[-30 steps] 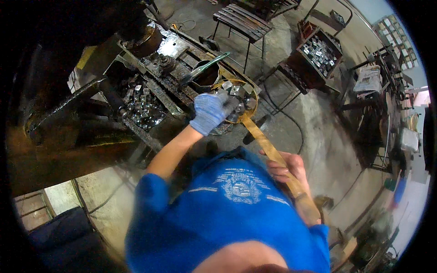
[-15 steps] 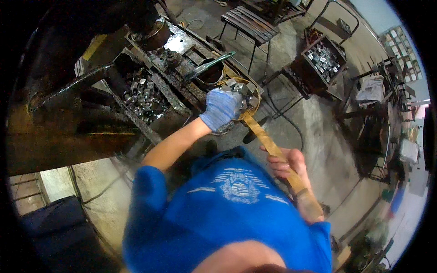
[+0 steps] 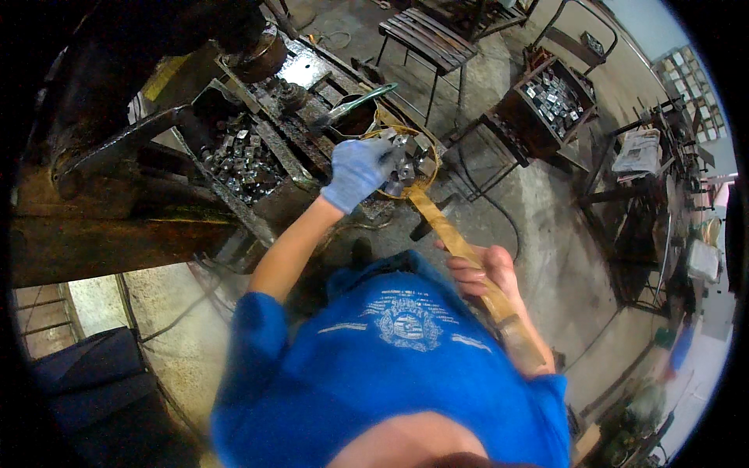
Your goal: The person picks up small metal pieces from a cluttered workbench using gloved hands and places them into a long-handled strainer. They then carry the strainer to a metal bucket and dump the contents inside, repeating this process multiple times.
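Right hand [image 3: 485,270] round flat handle [image 3: 438,223], gloved left hand [image 3: 357,168] at blocks [image 3: 406,169]

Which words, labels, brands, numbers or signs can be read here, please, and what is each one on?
No text is legible.
Blue shirt: pale print with a round emblem, too small and blurred to read.
Papers at right: too small to read.
Long flat handle in the right hand: no writing visible.

The glove [image 3: 355,171] is pale blue, the handle [image 3: 447,231] yellowish tan.
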Available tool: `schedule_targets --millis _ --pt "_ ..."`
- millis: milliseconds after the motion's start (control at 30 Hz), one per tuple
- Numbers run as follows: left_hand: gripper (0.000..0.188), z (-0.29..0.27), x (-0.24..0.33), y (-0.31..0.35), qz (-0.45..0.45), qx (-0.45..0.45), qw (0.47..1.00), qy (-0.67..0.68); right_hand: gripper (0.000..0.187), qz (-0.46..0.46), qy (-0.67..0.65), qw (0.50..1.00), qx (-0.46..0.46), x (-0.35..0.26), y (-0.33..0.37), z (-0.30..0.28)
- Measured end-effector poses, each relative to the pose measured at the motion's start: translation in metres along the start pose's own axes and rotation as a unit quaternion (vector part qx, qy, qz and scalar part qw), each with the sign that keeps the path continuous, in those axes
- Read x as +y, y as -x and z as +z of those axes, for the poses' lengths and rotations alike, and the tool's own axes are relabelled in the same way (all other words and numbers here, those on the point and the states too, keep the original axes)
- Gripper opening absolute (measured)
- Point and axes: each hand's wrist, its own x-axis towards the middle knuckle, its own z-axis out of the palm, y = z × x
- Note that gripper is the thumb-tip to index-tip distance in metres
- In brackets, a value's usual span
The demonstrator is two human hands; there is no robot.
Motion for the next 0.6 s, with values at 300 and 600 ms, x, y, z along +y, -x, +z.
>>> schedule_targets --millis 300,600 --pt "0.036 0.038 0.043 0.093 -0.346 -0.250 0.719 0.549 0.062 0.016 0.080 0.996 0.047 -0.004 0.000 0.014" --pt "0.042 0.073 0.065 0.071 -0.367 -0.213 0.493 0.760 0.055 -0.022 0.225 0.961 0.160 0.008 0.017 0.060"
